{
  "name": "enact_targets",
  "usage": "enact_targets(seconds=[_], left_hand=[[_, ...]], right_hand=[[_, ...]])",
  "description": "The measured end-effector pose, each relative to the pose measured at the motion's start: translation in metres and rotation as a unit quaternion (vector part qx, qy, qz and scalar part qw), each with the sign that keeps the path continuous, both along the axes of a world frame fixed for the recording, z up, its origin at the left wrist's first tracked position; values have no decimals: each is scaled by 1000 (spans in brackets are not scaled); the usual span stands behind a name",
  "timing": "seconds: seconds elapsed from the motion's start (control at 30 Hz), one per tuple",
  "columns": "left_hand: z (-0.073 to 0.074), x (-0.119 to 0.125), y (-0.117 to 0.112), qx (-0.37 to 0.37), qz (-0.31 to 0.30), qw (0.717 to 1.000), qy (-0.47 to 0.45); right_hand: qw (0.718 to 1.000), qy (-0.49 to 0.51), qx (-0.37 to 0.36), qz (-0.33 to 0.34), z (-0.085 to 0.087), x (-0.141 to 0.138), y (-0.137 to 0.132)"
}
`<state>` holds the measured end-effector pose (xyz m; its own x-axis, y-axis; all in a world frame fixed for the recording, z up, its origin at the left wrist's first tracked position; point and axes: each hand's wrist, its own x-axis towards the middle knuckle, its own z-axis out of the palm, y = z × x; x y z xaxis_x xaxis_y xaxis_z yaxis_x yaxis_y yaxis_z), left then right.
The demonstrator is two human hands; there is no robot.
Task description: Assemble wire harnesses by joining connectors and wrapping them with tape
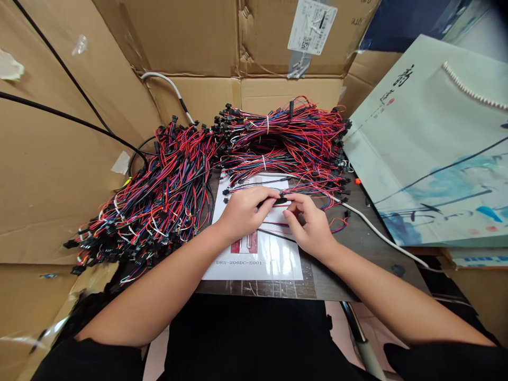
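Note:
My left hand (pixel 251 209) is closed, its thumb and fingers pinching a small black wire connector (pixel 281 200) above the printed sheet. From the other side, the curled fingers of my right hand (pixel 311 222) meet the same connector at their tips. Fingers partly hide the connector, so its exact shape cannot be made out. Thin red and black wires pass under both hands. The printed sheet (pixel 254 271) shows a picture of a red item and a line of lettering, and lies flat on the dark table (pixel 337 278).
Behind my hands lie tied bundles of red and blue wires (pixel 286 127) with black connectors. A large wire heap (pixel 170 180) fills the left side. A white cable (pixel 373 227) crosses the right. A pale paper bag (pixel 436 143) and cardboard walls (pixel 190 37) surround the table.

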<state>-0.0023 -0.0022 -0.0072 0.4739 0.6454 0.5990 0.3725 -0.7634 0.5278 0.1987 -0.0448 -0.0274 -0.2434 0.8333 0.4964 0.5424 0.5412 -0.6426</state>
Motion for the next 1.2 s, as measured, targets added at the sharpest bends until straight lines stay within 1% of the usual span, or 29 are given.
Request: enact_targets(seconds=[0.07, 0.17, 0.23, 0.3, 0.37, 0.43, 0.47, 0.53, 0.6, 0.7, 0.8, 0.93, 1.07, 1.2], left_hand=[[1, 0, 1, 9, -1, 1000, 8], [0, -1, 1, 21, -5, 999, 29], [-1, 0, 1, 31, 0, 999, 37], [-3, 1, 0, 44, 6, 998, 43], [-5, 2, 0, 57, 11, 997, 53], [-6, 4, -1, 66, 17, 995, 68], [-7, 4, -2, 67, 20, 995, 76], [-8, 4, -3, 63, 25, 993, 94], [-8, 4, -3, 53, 26, 992, 111], [-8, 3, -3, 45, 30, 991, 121], [-8, 3, -3, 51, 30, 990, 125], [-9, 3, -3, 53, 31, 992, 110], [-11, 4, -2, 57, 31, 994, 86], [-11, 4, -1, 65, 26, 994, 86]], right_hand=[[999, -29, -3, -12, 0, 0, -2], [997, -49, 18, -49, 6, 3, -4], [994, -51, 50, -81, 14, 8, -3], [987, -97, 86, -91, 26, 13, -1], [971, -215, 88, -61, 41, 16, 4], [942, -332, 41, -28, 54, 17, 12], [928, -373, 13, -9, 59, 16, 16], [904, -425, -24, 40, 67, 12, 26], [884, -459, -35, 79, 70, 8, 34], [863, -495, -35, 90, 70, 2, 41], [865, -492, -25, 93, 67, 1, 41], [885, -452, 29, 109, 58, 4, 37], [902, -413, 80, 99, 48, 8, 35], [909, -396, 104, 83, 45, 9, 34]])
